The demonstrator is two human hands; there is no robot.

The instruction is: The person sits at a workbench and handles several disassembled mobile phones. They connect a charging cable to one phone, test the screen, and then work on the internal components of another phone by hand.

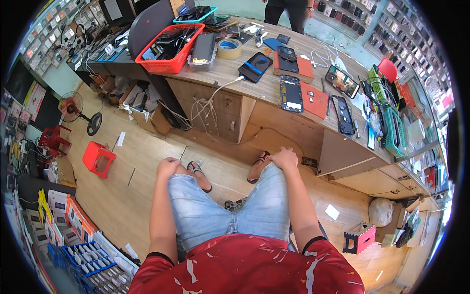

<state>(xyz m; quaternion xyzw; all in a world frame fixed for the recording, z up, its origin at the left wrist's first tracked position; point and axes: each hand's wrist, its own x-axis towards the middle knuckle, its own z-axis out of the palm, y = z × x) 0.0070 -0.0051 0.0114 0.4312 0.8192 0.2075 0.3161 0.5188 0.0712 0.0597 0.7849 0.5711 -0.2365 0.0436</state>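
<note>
My left hand (167, 167) rests on my left knee, loosely bent and holding nothing; my right hand (285, 158) lies on my right knee, fingers apart. I am seated in light denim shorts (196, 210). Beyond my knees stands a wooden desk (200, 83) carrying a black phone on a white cable (255, 66), an opened phone body (291, 93), orange pads (314, 101), a propped phone showing a picture (341, 81), a dark phone frame (342, 114), a tape roll (229, 48) and a red basket (170, 47) full of electronic parts.
Another person (286, 12) stands behind the desk. A standing fan (71, 106) and red stools (98, 159) are on the left, with stacked boxes (63, 215) lower down. A pink step stool (359, 239) and white bag (381, 211) sit at right. Cables (208, 105) hang from the desk.
</note>
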